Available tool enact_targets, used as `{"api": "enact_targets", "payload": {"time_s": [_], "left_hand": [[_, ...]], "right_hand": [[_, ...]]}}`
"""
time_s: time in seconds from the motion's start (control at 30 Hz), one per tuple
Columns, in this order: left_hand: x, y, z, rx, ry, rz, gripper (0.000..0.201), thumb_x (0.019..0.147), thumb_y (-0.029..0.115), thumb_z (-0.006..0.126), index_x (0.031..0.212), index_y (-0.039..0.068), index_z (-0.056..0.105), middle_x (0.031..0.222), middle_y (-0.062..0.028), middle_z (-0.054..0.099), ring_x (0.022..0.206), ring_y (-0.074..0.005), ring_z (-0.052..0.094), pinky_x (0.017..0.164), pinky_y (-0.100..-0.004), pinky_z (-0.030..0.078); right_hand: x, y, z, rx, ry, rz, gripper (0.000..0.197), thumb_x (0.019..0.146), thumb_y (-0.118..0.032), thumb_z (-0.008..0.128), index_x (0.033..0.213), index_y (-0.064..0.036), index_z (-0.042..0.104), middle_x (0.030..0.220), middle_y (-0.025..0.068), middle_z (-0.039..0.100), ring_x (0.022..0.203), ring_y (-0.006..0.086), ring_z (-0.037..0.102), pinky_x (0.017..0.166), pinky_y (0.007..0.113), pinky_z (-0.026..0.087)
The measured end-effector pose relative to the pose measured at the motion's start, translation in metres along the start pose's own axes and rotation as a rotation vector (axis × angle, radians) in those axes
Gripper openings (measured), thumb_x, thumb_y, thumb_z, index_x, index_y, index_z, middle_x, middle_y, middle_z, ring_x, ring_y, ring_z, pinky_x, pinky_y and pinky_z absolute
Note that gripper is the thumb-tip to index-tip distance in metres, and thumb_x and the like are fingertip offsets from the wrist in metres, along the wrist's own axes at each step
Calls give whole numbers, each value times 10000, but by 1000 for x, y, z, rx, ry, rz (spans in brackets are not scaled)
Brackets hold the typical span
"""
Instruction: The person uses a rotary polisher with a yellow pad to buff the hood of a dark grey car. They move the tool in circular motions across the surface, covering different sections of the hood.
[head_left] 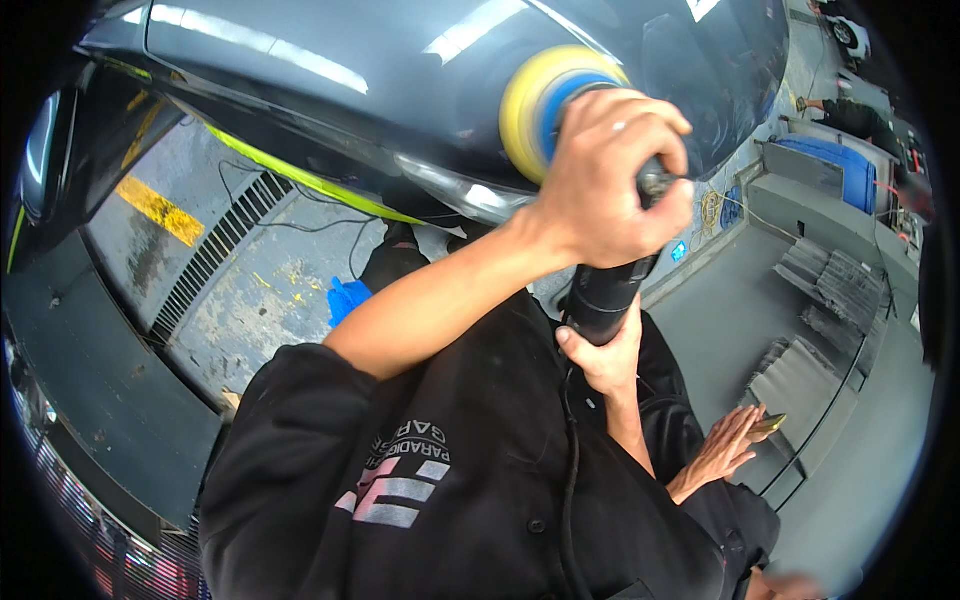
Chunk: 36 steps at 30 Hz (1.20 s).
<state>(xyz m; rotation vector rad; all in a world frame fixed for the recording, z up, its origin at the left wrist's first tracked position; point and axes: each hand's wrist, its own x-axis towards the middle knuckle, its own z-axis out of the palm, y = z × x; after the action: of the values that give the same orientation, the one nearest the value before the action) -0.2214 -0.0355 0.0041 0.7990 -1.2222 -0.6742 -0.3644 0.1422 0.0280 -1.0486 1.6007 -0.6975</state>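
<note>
A black polisher (pixel 600 302) with a blue backing plate and a yellow foam pad (pixel 522 112) is held over the front of a dark grey car (pixel 420 85). The pad's face is tilted to the panel and looks to be against it. My left hand (pixel 615 170) is wrapped over the polisher's head, just behind the pad. Lower down, my right hand (pixel 608 358) grips the rear of the body, thumb along its side. The black power cord (pixel 570 470) runs down over my dark shirt.
Below the pad is the car's headlight (pixel 465 190). Cables (pixel 310 225) cross the floor near a drain grate (pixel 220 255). At right, a co-worker's hand (pixel 728 440) holds a small yellowish block by a grey panel (pixel 690 350). A blue bin (pixel 840 170) stands farther off.
</note>
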Motion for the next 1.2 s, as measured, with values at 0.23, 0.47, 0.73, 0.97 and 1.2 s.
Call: {"api": "enact_targets", "payload": {"time_s": [0.23,0.47,0.73,0.97,1.2], "left_hand": [[-6,17,-94,62,34,-1,194,799,146,733,928,48,626,1199,-206,715,1148,-350,644,1057,-469,464],[16,21,-169,39,138,-51,189,855,23,643,1017,44,548,1307,-291,656,1245,-339,614,1131,-496,442],[38,21,-203,1,220,-110,155,852,26,583,1006,33,565,1296,-316,657,1218,-361,639,1119,-507,477],[8,27,-158,18,145,-106,187,832,29,634,990,57,537,1305,-286,652,1245,-338,603,1149,-498,422],[-13,33,-130,109,94,-44,192,821,65,595,1012,46,586,1318,-331,630,1286,-421,602,1140,-577,459]], "right_hand": [[15,-27,34,-220,-203,-130,1072,673,-192,915,1578,8,378,1343,166,674,1266,257,651,1090,398,499],[46,-52,80,-248,-399,-324,1004,773,-245,832,1607,-43,312,1476,271,554,1330,453,583,1108,492,505],[57,-68,96,-216,-497,-307,1035,755,-237,864,1610,-22,322,1553,246,503,1421,419,519,1189,465,443],[43,-50,56,-186,-484,-245,1095,728,-253,914,1625,-42,323,1549,221,521,1422,392,536,1177,454,452],[30,-18,40,-133,-398,-304,1030,758,-228,858,1632,-105,326,1404,220,612,1282,411,621,1101,451,515]]}}
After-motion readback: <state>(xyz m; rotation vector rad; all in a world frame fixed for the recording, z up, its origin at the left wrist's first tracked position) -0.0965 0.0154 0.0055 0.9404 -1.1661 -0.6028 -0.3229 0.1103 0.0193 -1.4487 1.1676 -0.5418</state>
